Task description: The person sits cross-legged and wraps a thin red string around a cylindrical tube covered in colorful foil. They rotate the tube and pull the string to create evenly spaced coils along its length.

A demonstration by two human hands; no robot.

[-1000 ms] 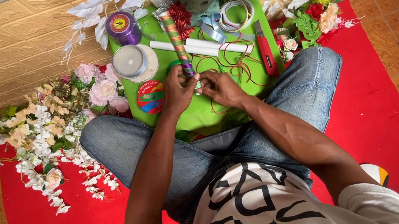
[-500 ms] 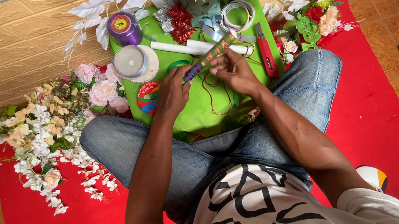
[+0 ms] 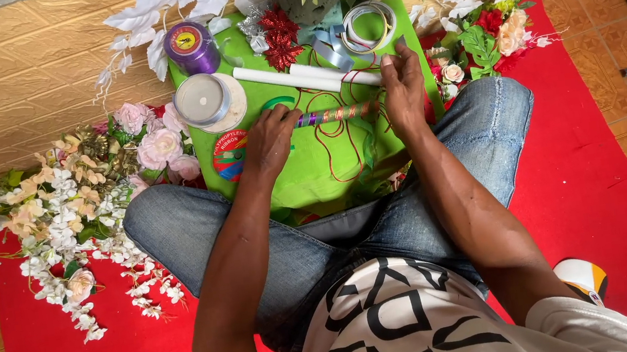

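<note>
The left hand [image 3: 270,140] grips one end of a shiny striped stick [image 3: 338,114] lying flat over the green board [image 3: 306,177]; the right hand [image 3: 403,87] pinches thin red string [image 3: 340,136] at the other end. Some string already wraps the stick; loose loops are left on the board, so the wrapping looks partly done.

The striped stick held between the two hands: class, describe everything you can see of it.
The striped stick is thin, wrapped in shiny bands of purple, green, red and gold. It lies roughly level across the green board. The left hand grips one end, the right hand the other. Thin red cord loops around and below it.
</note>
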